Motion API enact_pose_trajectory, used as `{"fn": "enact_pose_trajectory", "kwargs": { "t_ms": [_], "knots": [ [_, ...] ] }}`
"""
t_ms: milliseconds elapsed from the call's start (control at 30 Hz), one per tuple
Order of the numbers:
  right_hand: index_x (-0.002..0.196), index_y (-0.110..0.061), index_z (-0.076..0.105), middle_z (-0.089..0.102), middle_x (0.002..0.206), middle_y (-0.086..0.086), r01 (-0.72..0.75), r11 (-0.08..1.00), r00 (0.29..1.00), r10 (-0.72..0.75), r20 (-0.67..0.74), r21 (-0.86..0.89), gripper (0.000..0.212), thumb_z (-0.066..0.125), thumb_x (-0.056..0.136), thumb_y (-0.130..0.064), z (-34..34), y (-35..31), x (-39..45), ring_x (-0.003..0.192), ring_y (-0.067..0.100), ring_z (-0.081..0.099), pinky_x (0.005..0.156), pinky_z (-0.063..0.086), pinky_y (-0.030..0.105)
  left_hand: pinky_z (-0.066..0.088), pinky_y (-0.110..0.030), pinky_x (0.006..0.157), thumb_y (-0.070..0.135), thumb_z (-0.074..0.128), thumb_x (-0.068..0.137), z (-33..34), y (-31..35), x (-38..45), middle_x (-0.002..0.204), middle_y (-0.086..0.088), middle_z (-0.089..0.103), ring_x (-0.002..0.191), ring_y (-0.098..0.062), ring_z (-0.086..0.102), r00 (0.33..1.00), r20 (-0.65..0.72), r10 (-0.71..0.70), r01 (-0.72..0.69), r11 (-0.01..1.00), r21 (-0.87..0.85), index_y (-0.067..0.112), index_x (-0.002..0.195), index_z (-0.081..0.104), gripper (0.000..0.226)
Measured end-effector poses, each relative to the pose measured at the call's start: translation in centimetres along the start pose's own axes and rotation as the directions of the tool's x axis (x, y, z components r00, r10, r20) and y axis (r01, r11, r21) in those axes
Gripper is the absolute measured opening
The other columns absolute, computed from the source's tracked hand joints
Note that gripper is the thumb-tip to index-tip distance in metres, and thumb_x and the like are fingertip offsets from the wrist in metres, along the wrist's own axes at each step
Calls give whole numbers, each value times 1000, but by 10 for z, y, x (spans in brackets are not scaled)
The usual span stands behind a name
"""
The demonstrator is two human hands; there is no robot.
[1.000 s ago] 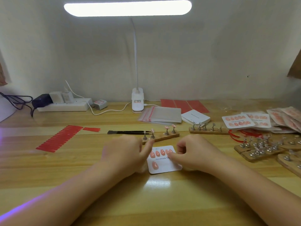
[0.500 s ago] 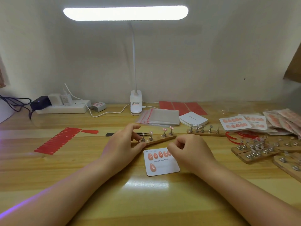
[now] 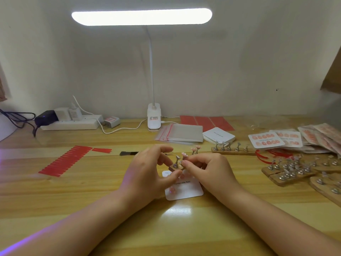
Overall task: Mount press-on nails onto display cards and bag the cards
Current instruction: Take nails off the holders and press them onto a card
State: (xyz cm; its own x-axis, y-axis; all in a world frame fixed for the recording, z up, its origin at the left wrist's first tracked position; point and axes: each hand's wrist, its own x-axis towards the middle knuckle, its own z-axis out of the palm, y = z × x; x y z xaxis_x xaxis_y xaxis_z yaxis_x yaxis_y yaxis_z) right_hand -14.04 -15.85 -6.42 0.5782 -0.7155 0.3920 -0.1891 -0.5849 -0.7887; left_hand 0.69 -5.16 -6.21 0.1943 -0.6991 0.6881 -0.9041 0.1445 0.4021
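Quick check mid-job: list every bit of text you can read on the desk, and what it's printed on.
"Handmade Nail": on the white rounded display card lying under both hands.
Small print at that card's top left corner: too blurred to read.
Red-bordered label on the white lamp clamp base: unreadable.
Red-bordered label on the small white charger block: unreadable.
Line of print on the stack of blank white cards: too small.
Print on the finished white nail cards at right: blurred.

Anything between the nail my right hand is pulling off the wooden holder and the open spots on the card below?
Nothing separate blocks it. The right hand pinches at a nail on the wooden holder, which the left hand holds lifted just above the display card. The holder and both hands cover the card's upper rows; its lower part lies open.
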Motion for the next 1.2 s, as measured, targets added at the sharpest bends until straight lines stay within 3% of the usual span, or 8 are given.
{"fn": "enact_pose_trajectory", "kwargs": {
  "t_ms": [200,400,533,667,733,833,1033,1200],
  "knots": [
    [74,-24,75,54,51,-5,50,999,997,-51,-51,-7,10,73,84,-24,1,2,0,52,7,47,74,52,41,45,-25,75,28,84,71,2,-3,-1,80,23,62,79,-4,58,999,-5,-34,34,999,23,21,111,59,48],
    [81,-23,66,58,61,-10,37,999,996,-36,-86,16,9,65,88,-18,0,-1,1,55,1,50,53,41,18,49,-32,82,36,73,82,-3,-19,6,93,22,65,96,-5,59,964,40,-263,258,961,100,31,116,51,40],
    [84,-21,65,64,69,-6,26,998,998,-24,-50,51,8,63,90,-16,-1,-3,0,57,6,61,56,53,26,47,-35,89,35,69,86,-1,-22,7,100,18,66,103,-9,58,941,116,-319,298,940,169,29,117,55,35],
    [88,-21,70,68,69,-6,48,996,998,-46,-36,69,10,68,87,-11,-1,-2,-2,57,8,64,57,48,17,46,-34,85,36,66,85,-2,-14,7,106,10,63,102,-17,56,976,21,-216,202,937,285,22,119,58,38],
    [88,-23,72,69,68,-5,62,995,998,-59,-37,77,13,69,87,-11,-1,-2,-3,58,10,64,58,49,19,47,-33,76,38,61,84,-5,-6,7,101,4,64,92,-18,58,993,-51,-106,114,973,202,17,112,64,35],
    [89,-20,75,70,70,0,92,990,995,-89,-34,107,13,70,86,-8,0,-1,-4,60,14,64,61,53,26,47,-33,76,48,54,83,-4,4,3,101,3,66,90,-17,59,1000,-24,5,-1,989,150,17,108,70,44],
    [89,-18,76,71,72,-1,173,978,984,-175,11,116,12,71,84,-8,0,-3,-6,58,9,65,60,53,27,49,-43,72,47,54,83,-4,7,1,86,7,68,84,-22,60,999,-9,53,-51,991,120,19,93,74,36],
    [88,-22,75,71,73,-5,237,968,971,-238,4,79,18,71,84,-5,1,-3,-6,62,9,66,63,54,30,49,-40,69,41,55,86,-4,7,-1,84,8,68,79,-20,61,996,-9,94,-91,982,168,18,91,74,30]
  ]
}}
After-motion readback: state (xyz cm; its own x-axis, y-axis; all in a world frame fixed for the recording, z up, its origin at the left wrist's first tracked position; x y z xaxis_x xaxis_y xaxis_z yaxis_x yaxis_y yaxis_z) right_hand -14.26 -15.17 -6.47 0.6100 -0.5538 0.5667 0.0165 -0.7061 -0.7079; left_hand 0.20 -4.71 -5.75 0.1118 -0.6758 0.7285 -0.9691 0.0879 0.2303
